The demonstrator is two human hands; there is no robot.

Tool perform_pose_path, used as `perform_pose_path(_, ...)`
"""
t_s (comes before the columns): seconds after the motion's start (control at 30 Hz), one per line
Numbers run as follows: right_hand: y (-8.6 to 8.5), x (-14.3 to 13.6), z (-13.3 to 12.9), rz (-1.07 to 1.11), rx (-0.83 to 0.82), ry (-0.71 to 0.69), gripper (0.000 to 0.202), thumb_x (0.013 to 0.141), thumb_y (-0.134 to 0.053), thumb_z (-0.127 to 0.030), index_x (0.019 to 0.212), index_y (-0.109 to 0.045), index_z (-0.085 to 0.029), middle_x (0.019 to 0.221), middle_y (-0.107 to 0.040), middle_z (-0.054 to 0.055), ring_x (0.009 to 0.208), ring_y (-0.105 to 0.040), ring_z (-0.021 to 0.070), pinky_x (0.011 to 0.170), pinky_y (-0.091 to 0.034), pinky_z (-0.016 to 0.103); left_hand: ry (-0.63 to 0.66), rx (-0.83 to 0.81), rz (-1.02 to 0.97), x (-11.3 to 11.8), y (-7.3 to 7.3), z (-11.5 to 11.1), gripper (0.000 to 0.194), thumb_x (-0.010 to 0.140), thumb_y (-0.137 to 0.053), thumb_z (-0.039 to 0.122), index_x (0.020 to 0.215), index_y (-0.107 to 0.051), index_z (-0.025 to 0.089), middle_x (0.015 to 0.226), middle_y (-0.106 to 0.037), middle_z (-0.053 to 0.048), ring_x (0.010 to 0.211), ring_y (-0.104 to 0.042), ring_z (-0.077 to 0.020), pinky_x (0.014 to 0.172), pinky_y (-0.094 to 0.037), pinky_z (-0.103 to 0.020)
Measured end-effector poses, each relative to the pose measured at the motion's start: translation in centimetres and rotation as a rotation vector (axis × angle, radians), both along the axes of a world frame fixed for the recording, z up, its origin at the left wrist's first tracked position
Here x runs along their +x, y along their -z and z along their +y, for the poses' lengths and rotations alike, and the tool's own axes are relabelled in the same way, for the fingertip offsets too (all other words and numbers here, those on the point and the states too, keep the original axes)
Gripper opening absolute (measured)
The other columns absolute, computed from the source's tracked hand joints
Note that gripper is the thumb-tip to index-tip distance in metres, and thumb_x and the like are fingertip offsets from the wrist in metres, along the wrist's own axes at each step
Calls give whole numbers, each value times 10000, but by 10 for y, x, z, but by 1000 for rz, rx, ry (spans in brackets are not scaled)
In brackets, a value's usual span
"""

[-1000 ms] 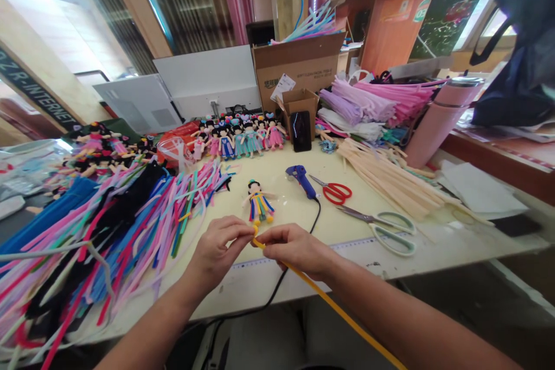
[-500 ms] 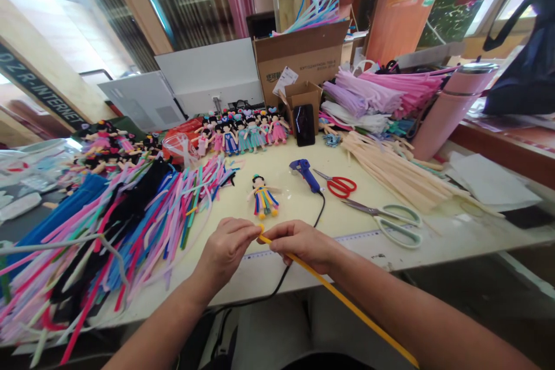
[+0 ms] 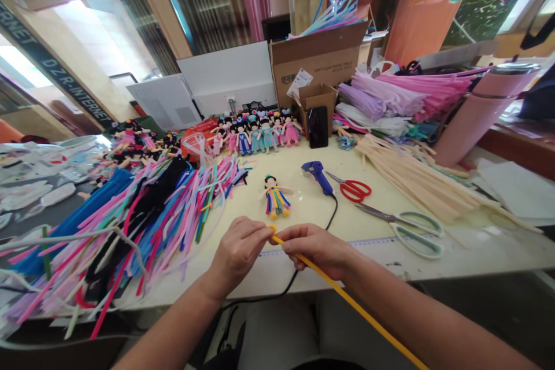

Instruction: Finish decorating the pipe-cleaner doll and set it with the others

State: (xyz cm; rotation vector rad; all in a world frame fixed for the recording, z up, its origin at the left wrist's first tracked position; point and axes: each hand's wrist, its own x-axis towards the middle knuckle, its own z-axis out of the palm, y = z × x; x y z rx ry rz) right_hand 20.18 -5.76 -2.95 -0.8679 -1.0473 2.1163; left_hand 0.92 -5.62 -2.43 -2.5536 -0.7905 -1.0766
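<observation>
A long yellow pipe cleaner point(image 3: 347, 299) runs from my fingers down to the lower right, its far end curled into a small loop. My left hand point(image 3: 240, 251) pinches the curled end between thumb and fingertips. Close beside it, my right hand point(image 3: 318, 250) grips the straight part just past the loop. Just beyond my hands lies a small doll point(image 3: 276, 196) with black hair and a striped, many-coloured skirt. To its right are a blue glue gun point(image 3: 319, 176) with a black cord, red-handled scissors point(image 3: 353, 189) and larger scissors with pale green handles point(image 3: 418, 234).
Loose coloured pipe cleaners point(image 3: 173, 214) heap on the left. Several finished dolls point(image 3: 260, 133) stand at the back, near a black phone point(image 3: 317, 127) and a cardboard box point(image 3: 321, 58). Beige pipe cleaners point(image 3: 416, 179) and a pink flask point(image 3: 481, 115) are on the right.
The view has turned slightly left, so everything sits further right in the picture. Both hands keep their hold on the yellow pipe cleaner, and its curled end looks a little rounder.
</observation>
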Motion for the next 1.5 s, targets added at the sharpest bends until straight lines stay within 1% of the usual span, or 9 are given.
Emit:
perform_pose_path(0.63, -9, 7, 6, 104, -57, -32, 268, 554, -800, -300, 680, -634, -132, 457, -472, -61, 399, -372, 41, 404, -232, 180, -29, -122, -35, 2, -16, 3, 98, 856, -588, 151, 866, -680, 183, 784, -720, -49, 733, -655, -144, 729, -481, -280)
perform_pose_path(0.8, -15, 8, 7, 119, -135, 4, 297, 729, -709, -393, 782, -672, -104, 537, -471, -55, 420, -370, 26, 428, -228, 175, -111, -415, -145, 10, -21, -1, 137, 837, -569, 220, 772, -689, 201, 735, -704, -40, 716, -640, -167, 719, -469, -298)
perform_pose_path(0.9, -15, 9, 6, 123, -161, 56, 315, 835, -593, -437, 831, -666, -131, 553, -469, -55, 410, -356, 33, 427, -229, 186, -210, -741, -342, 12, -18, 1, 146, 774, -611, 281, 676, -680, 198, 674, -670, -23, 655, -597, -165, 653, -455, -281)
perform_pose_path(0.97, -14, 16, 4, 86, -59, 116, 294, 845, -572, -429, 853, -656, -148, 578, -484, -50, 422, -373, 45, 429, -252, 195, -276, -977, -520, 11, -12, 4, 146, 699, -675, 330, 647, -684, 194, 621, -644, -10, 612, -560, -157, 605, -438, -268)
perform_pose_path(1.07, -14, 47, -3, -191, 284, 199, 236, 821, -576, -378, 870, -653, -161, 635, -536, -26, 481, -441, 76, 466, -339, 220, -311, -1262, -797, 11, -4, 9, 201, 583, -759, 352, 639, -699, 169, 594, -636, -13, 586, -527, -135, 569, -417, -242)
perform_pose_path(1.17, -9, 103, -12, -778, 798, 333, 178, 816, -553, -295, 904, -662, -186, 820, -654, 39, 722, -580, 153, 670, -452, 289, -282, -1481, -1011, 12, -3, 9, 243, 504, -814, 314, 640, -706, 144, 590, -639, -14, 553, -514, -98, 544, -402, -207)
perform_pose_path(1.23, 1, 144, -16, -1168, 996, 397, 227, 826, -495, -222, 980, -660, -193, 974, -679, 82, 887, -606, 208, 813, -451, 349, -230, -1572, -1124, 14, -5, 8, 240, 490, -827, 273, 643, -704, 135, 575, -630, -3, 523, -507, -76, 523, -398, -189)
perform_pose_path(1.33, 26, 189, -17, -1636, 1024, 337, 307, 813, -463, -152, 1057, -648, -160, 1000, -677, 135, 937, -617, 263, 843, -445, 386, -126, -1639, -1213, 17, -7, 8, 211, 528, -820, 231, 666, -702, 124, 567, -622, 6, 498, -510, -61, 502, -404, -176)
perform_pose_path(1.5, 52, 202, -15, -1795, 1073, 239, 357, 773, -485, -90, 1098, -617, -159, 979, -664, 131, 893, -613, 252, 803, -439, 351, 9, -1734, -1244, 24, -7, 10, 111, 636, -778, 172, 673, -687, 120, 548, -605, 11, 486, -518, -49, 498, -422, -162)
